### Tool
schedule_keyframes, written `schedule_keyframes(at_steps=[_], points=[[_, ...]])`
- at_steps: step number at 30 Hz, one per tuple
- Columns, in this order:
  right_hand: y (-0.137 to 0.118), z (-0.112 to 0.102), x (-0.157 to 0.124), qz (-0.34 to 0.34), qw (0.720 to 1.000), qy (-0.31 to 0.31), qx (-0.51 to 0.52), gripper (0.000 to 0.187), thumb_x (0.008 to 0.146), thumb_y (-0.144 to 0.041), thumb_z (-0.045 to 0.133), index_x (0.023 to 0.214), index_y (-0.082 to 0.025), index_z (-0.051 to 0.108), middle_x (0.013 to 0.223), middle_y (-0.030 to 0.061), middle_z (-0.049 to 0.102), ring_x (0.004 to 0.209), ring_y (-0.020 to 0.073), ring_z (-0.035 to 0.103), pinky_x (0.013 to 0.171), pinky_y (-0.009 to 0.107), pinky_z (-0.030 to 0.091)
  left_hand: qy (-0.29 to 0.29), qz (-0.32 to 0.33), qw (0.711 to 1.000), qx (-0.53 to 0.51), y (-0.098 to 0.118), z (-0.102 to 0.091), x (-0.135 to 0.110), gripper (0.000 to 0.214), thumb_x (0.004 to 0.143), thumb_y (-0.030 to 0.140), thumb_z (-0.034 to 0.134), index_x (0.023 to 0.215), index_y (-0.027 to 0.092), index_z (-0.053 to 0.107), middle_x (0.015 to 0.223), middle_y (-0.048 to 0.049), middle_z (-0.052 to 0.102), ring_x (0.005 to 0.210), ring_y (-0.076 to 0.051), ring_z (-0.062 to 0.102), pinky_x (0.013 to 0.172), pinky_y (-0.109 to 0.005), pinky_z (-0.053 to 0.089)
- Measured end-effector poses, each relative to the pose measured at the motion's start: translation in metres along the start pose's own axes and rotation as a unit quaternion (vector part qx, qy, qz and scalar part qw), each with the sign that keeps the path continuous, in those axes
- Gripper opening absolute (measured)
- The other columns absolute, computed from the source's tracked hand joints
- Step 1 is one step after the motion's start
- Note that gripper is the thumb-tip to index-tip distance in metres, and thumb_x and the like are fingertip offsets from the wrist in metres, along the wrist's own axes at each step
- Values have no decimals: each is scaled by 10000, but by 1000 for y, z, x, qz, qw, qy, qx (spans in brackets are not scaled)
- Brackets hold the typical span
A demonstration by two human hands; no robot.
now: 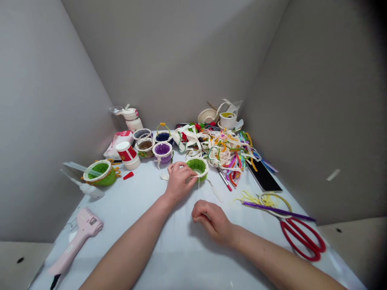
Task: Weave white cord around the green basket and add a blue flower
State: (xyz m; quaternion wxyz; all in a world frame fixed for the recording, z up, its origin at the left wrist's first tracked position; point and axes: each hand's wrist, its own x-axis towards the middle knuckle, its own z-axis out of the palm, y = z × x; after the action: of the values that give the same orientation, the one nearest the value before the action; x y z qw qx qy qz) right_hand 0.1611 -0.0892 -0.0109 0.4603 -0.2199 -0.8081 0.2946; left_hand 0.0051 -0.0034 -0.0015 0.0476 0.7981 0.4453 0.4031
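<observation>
A small green basket [203, 174] with a white rim stands near the middle of the table. My left hand [181, 178] is at its left side, thumb and fingers pinched together on the rim. A thin white thread hangs down by the fingertips. Strips of white lace trim [215, 191] lie on both sides of this basket. My right hand [211, 219] is closed just above the table, nearer to me, apart from the basket. Whatever its curled fingers may hold is hidden.
A pink glue gun [86, 229] lies at left, below another green basket [105, 177]. Several small baskets stand behind, purple one [163, 150] included. Tangled trims and pipe cleaners [223, 153] are heaped at back right. Red-handled scissors [302, 237] and a black phone [264, 177] lie right.
</observation>
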Motion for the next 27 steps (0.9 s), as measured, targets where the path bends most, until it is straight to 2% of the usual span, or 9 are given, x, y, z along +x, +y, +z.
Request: schedule_keyframes(at_steps=[4,7,9,14,19,27], points=[[-9,4,-9,47,998,-23,25,149,961,-178,417,852,-225,506,735,8,593,674,125,545,641,246,452,1,0,1000,2,1,0,-1,65,844,266,677,789,237,696,831,2,733,1021,-234,540,929,-452,255],[-9,1,-10,69,997,-16,33,137,953,-175,434,852,-224,513,734,2,590,675,123,546,652,251,449,-10,2,1000,2,1,0,-1,66,856,272,662,807,236,688,853,-1,730,1032,-237,532,930,-456,251],[-6,-4,-10,107,993,11,44,122,949,-176,448,861,-223,519,739,-4,584,679,121,550,662,254,447,-25,6,1000,2,2,-2,-1,51,854,283,661,860,238,685,902,-10,728,1055,-245,521,932,-455,258],[4,-15,-11,212,967,119,73,103,937,-244,498,844,-216,533,744,-8,553,682,124,531,632,253,421,-49,31,998,-7,0,-9,-3,219,833,285,662,1046,241,636,1062,-38,692,1110,-248,492,942,-437,292],[11,-20,-8,248,951,169,72,113,930,-305,519,863,-215,527,745,-18,517,668,121,486,596,245,381,-31,35,999,7,-6,-10,-2,133,857,307,632,968,239,658,1030,-46,686,1068,-244,498,937,-438,296],[22,-25,-1,282,938,196,48,120,937,-321,487,946,-210,530,815,6,531,710,142,489,615,262,394,-14,41,999,19,-5,-5,0,108,880,305,614,841,237,688,895,-32,698,984,-226,507,910,-428,289]])
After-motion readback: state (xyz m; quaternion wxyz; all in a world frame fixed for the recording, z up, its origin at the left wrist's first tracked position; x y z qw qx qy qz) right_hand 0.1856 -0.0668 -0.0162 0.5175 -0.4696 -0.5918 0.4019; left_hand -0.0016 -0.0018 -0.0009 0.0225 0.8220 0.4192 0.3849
